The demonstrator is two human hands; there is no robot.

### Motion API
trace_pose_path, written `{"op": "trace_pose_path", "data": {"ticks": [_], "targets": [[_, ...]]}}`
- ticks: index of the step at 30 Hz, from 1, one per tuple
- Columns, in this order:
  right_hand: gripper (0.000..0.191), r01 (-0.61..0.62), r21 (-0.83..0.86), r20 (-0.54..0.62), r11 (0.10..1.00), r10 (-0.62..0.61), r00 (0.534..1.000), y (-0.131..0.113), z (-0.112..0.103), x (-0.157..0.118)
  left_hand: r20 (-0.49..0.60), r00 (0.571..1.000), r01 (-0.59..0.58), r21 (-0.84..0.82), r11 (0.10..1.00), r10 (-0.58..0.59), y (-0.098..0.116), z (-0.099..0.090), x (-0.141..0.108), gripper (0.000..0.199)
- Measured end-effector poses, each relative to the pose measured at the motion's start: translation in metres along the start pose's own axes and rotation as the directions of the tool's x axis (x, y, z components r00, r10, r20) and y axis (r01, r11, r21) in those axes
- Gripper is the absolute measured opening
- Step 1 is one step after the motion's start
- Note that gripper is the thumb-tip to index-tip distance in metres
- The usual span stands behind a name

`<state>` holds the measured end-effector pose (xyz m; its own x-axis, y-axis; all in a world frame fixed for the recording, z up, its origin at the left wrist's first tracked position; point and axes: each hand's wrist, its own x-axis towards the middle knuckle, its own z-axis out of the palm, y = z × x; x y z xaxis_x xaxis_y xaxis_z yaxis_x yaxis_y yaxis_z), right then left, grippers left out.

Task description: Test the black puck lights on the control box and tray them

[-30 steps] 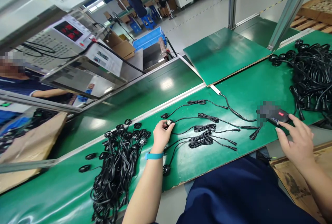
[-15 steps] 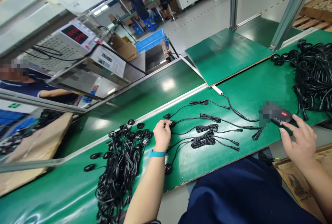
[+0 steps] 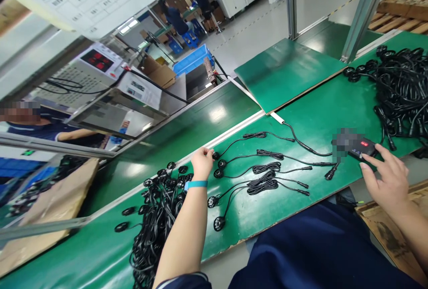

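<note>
- Left hand (image 3: 202, 164): thumb and fingers closed together on the rim of a small round black disc head (image 3: 216, 156), the end piece of the farthest of five laid-out cables. The disc sat at the fingertips, over the green tabletop (image 3: 247, 217).
- Right hand (image 3: 388, 177): open, fingers spread, fingertips touching the near side of a flat black box with glowing red digits (image 3: 364, 147). The box lay just beyond the fingertips; its far end was blurred.
- Tabletop between the hands: smooth, glossy, with a chipped front edge.
- Cables: thin, black, slick-coated, each folded into a bundle midway, such as the farthest bundle (image 3: 254, 135), with a narrow plug at the end toward the right hand. The other four disc heads lay to the right of and nearer than the left fingertips; pale detail showed on the nearest disc head (image 3: 219, 223).
- Second-farthest cable: ran from beside the left hand to a connector near the box.
- Left of the left hand: tangled heap of black cables and discs (image 3: 157, 217), partly behind the forearm.
- Beyond the right hand: larger black cable heap (image 3: 406, 88).
- Well beyond the left hand: rectangular blue plastic bin (image 3: 194, 59), contents not readable.
</note>
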<state>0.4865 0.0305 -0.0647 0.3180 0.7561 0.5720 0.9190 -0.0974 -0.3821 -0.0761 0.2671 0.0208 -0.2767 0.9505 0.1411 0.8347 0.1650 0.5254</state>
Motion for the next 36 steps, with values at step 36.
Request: {"op": "trace_pose_path", "data": {"ticks": [36], "targets": [[0.024, 0.069, 0.397, 0.369, 0.915, -0.228, 0.901, -0.076, 0.000, 0.038, 0.047, 0.999, 0.016, -0.081, 0.997, -0.012, -0.026, 0.009, -0.025, 0.035]]}}
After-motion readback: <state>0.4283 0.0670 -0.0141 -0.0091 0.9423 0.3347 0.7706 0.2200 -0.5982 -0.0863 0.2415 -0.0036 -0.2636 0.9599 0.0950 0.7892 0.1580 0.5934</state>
